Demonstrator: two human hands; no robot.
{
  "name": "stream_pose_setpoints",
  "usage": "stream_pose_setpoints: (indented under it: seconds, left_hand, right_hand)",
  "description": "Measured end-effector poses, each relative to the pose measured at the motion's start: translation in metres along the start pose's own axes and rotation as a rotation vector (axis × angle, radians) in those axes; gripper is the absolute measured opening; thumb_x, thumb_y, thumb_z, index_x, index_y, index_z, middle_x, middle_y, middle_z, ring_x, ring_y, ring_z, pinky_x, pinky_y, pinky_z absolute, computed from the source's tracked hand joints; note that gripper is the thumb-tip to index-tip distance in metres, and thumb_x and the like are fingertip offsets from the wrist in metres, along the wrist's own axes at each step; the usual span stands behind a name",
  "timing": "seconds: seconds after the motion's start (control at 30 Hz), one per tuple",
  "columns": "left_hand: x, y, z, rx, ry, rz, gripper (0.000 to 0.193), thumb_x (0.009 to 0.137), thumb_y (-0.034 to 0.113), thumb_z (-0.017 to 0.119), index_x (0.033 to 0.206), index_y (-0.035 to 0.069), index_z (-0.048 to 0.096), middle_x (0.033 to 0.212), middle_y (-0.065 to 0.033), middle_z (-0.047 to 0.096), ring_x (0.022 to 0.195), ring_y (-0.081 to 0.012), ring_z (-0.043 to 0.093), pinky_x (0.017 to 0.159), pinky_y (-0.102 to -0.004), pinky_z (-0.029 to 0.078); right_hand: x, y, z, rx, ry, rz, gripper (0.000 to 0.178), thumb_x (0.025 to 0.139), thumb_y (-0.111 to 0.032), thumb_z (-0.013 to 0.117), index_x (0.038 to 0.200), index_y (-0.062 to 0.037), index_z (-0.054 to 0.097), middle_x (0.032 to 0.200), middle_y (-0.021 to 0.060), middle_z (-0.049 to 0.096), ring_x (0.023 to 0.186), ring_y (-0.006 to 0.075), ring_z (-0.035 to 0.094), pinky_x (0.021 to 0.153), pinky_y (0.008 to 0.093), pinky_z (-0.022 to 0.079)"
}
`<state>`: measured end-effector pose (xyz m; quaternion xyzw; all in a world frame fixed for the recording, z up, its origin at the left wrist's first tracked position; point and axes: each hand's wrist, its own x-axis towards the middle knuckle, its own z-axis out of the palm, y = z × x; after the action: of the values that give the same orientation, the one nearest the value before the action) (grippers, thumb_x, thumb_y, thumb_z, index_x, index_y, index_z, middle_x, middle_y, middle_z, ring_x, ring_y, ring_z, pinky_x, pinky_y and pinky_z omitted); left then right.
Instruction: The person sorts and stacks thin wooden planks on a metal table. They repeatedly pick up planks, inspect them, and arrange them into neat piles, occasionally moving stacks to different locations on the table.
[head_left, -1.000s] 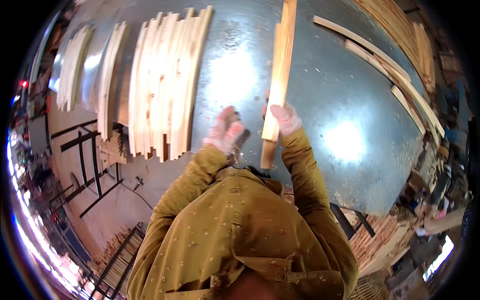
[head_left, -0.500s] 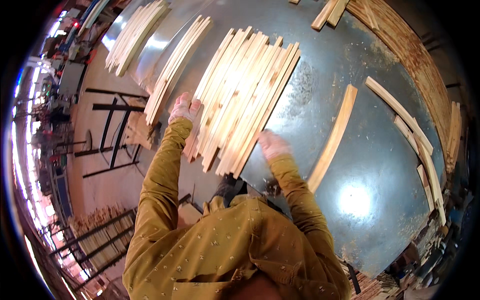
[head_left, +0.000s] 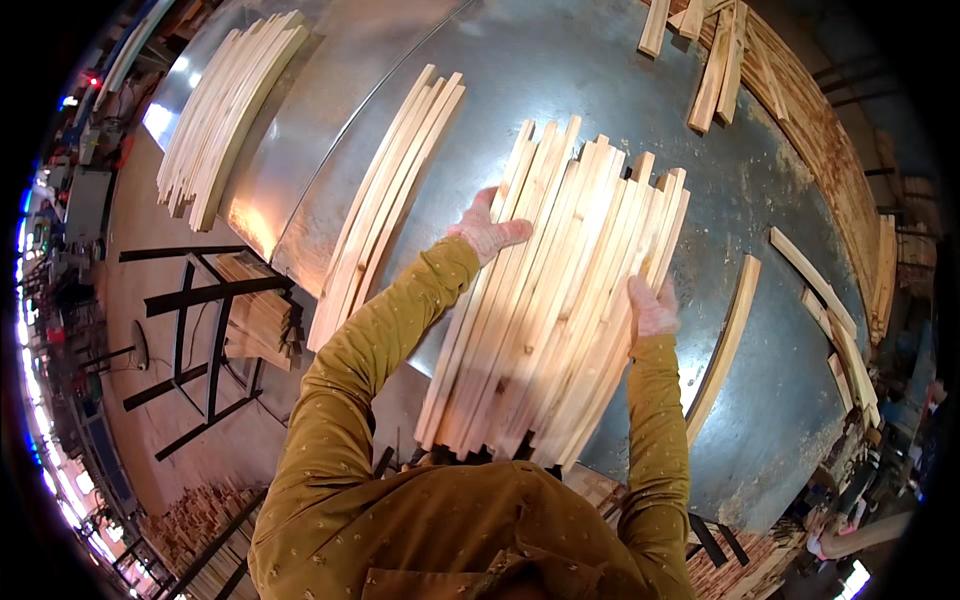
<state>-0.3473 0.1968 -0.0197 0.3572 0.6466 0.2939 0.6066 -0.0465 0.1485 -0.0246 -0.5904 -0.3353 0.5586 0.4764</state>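
Note:
A wide row of light wooden strips lies side by side in front of me, with uneven ends. Its near ends reach past the table edge toward my body. My left hand, in a pale glove, grips the row's left side, thumb over the top and fingers at the edge. On the opposite side, my right hand clasps the right edge with its thumb on top, its other fingers partly hidden. The row is held between both hands; whether it is raised off the metal tabletop I cannot tell.
Left of the row lie a narrow strip bundle and a larger one. A single strip and several offcuts are on the right. More pieces sit at the far right. A black metal frame stands at left.
Both hands have closed in on the row of strips, the right one having been apart from its edge. The row now appears nearer to me and further right as the view shifted.

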Motion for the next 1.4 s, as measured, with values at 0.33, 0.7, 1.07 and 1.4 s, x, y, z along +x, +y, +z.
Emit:
stream_pose_setpoints:
  seconds: [0.33, 0.7, 1.07, 1.4]
  left_hand:
    - [-0.02, 0.26, -0.021, -0.606, -0.269, 0.547, 0.049, 0.09, 0.026, 0.073, 0.129, 0.003, 0.057, 0.124, -0.0102, 0.062, 0.106, -0.0265, 0.062, 0.098, -0.0413, 0.05]
    - [0.062, 0.113, -0.066, -0.438, -0.292, 0.52, 0.075, 0.086, 0.014, 0.073, 0.15, 0.008, 0.035, 0.135, -0.0144, 0.056, 0.12, -0.0269, 0.056, 0.1, -0.041, 0.049]
    - [-0.099, 0.006, -0.018, 0.539, 0.044, -0.061, 0.09, 0.085, 0.038, 0.074, 0.157, 0.018, 0.023, 0.154, -0.0169, 0.038, 0.143, -0.0288, 0.035, 0.114, -0.0373, 0.033]
    - [-0.121, -0.01, -0.119, 0.914, 0.572, -0.378, 0.106, 0.078, 0.049, 0.076, 0.155, 0.005, 0.018, 0.152, -0.024, 0.036, 0.139, -0.0352, 0.04, 0.114, -0.0406, 0.035]
  right_hand:
    - [0.038, -0.211, 0.01, -0.411, 0.201, -0.601, 0.051, 0.096, -0.037, 0.061, 0.131, -0.001, 0.052, 0.121, 0.0088, 0.061, 0.104, 0.0206, 0.062, 0.087, 0.0337, 0.051]
    - [-0.009, -0.19, 0.018, 0.588, -0.436, 0.049, 0.081, 0.079, -0.02, 0.078, 0.143, -0.0091, 0.029, 0.134, 0.018, 0.055, 0.118, 0.0288, 0.057, 0.097, 0.039, 0.052]
    - [-0.051, 0.025, -0.015, 0.165, -0.296, 0.11, 0.108, 0.08, 0.009, 0.073, 0.16, -0.0196, 0.006, 0.147, 0.0139, 0.045, 0.125, 0.0242, 0.052, 0.102, 0.0329, 0.047]
    - [-0.055, 0.023, 0.008, 0.075, -0.28, 0.031, 0.107, 0.077, 0.005, 0.072, 0.16, -0.0146, 0.008, 0.149, 0.0175, 0.041, 0.13, 0.0302, 0.047, 0.107, 0.0403, 0.044]
